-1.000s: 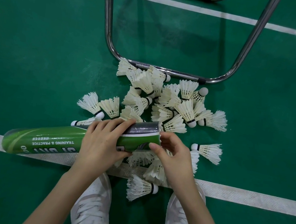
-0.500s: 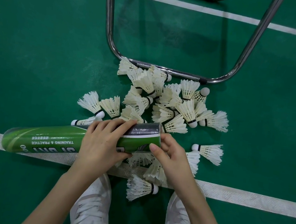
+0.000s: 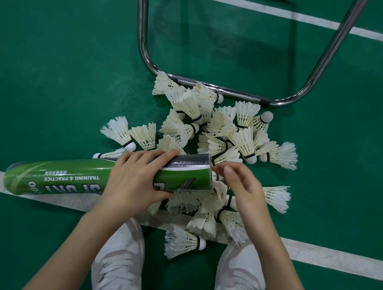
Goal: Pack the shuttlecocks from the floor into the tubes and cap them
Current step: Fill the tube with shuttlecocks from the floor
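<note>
- Down at the open mouth of the tube, your right hand has shifted: half a second back it was cupped below the rim, now it sits higher, fingertips bunched right at the opening.
- Your right hand looks to be pinching the shuttlecock that sits in the mouth, though whether the fingers truly close on it you cannot tell from here.
- Your left hand has not budged: it stays clamped over the green tube, fingers wrapped over the top near the silver band, thumb underneath.
- That tube lies nearly flat, closed end out to your left over the white court line, open end pointing right toward your other hand.
- One tube in view, two hands on the job, two white shoes below.
- Loose shuttlecocks are piled on the green floor just beyond and beneath the tube: roughly two dozen, too overlapped for an exact count.
- One lone shuttlecock lies between your shoes, and another shuttlecock lies just right of your right hand.
- Chrome frame rests on the floor, touching the far edge of the pile.
</note>
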A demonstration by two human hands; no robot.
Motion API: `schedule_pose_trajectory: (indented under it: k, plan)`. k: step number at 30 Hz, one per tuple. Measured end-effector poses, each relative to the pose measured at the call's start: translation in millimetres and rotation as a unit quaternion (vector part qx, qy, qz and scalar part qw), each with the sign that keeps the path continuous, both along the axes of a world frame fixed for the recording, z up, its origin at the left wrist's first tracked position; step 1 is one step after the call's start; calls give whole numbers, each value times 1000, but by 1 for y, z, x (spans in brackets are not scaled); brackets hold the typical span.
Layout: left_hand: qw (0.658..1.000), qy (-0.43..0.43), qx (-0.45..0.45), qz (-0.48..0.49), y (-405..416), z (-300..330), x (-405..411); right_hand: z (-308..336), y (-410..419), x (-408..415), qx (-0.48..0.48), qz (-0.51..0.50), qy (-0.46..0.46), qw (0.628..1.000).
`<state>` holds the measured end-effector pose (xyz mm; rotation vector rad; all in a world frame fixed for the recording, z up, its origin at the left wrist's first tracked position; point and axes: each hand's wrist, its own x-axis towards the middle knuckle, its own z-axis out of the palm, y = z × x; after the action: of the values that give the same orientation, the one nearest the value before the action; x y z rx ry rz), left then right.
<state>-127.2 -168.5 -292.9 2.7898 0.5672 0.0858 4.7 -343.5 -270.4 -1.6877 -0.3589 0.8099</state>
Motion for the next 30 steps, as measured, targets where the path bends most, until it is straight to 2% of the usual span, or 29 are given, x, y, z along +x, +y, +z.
schedule_pose_trajectory:
  k: [6,11,21,30]
  plan:
    - [1000,21,-18,1,2,2,1,-32,-12,37,-134,-76,-147,977]
    - [1000,25,-12,-3,0,1,-1,-47,-9,53,-229,17,-216,949]
    - [1000,15,-4,-8,-3,-1,-3,-54,-8,47,-221,-13,-146,964]
    - [1000,25,-12,-4,-4,2,-3,-33,-25,41,-160,-28,-103,981]
